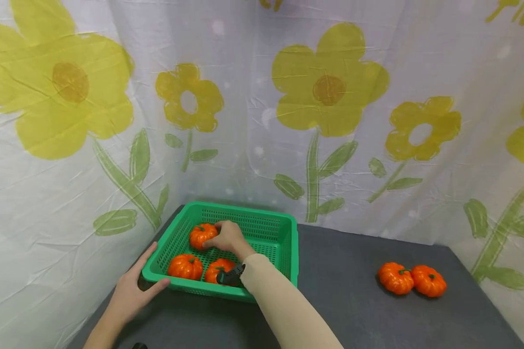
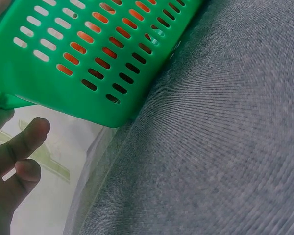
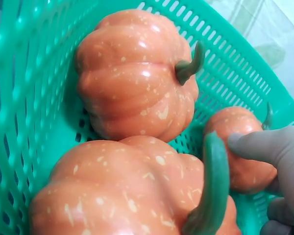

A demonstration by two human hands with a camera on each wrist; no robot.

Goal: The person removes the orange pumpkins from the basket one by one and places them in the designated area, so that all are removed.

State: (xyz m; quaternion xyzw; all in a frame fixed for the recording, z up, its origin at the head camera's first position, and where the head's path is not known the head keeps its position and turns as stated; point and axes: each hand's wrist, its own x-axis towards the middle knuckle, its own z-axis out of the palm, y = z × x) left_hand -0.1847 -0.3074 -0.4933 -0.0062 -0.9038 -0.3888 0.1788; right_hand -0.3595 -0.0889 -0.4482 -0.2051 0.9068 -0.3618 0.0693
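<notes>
Inside the green plastic basket (image 1: 290, 252), my right hand (image 1: 230, 237) grips a small orange pumpkin (image 1: 201, 236) near the back left. The right wrist view shows the thumb (image 3: 252, 146) against that pumpkin's side; the other fingers are partly hidden. Two more pumpkins lie in the basket's front part: one at the left (image 1: 185, 267), another (image 1: 220, 269) partly covered by my right wrist. My left hand (image 1: 131, 295) is spread at the basket's front left corner, thumb by the front rim. Its fingers (image 2: 27, 139) look loosely extended beside the basket in the left wrist view.
Two more orange pumpkins, one (image 1: 395, 278) touching the other (image 1: 429, 281), sit on the right of the dark grey table (image 1: 340, 286). A white curtain (image 1: 244, 121) with yellow flowers hangs behind and at both sides. A small black object (image 1: 139, 345) shows at the bottom edge.
</notes>
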